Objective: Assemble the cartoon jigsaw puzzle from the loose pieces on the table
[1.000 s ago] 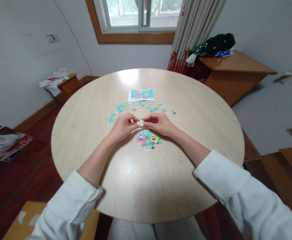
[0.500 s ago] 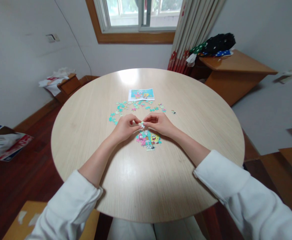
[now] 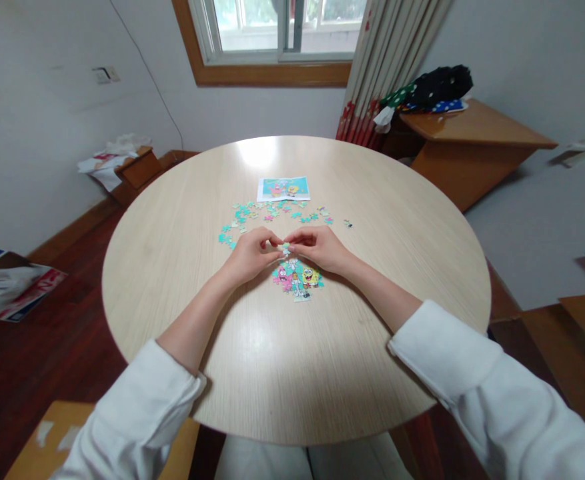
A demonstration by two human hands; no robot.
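A pale jigsaw piece is pinched between my two hands, above the far edge of a partly joined jigsaw puzzle. Thumb and fingers of my left hand close on its left side. My right hand grips the same piece from the right. The joined part shows a pink figure, a tall figure in the middle and a yellow square one. Beyond my hands, loose jigsaw pieces, mostly turquoise, lie scattered in an arc. Behind them is a picture sheet with the same cartoon figures.
All of this lies on a round pale wooden table. One small group of pieces sits apart at the right. A wooden desk with a heap of cloth stands at the back right, beside a curtain.
The fingers of my right hand have shifted slightly on the jigsaw piece, toward my left fingertips. The joined puzzle and the loose pieces look the same.
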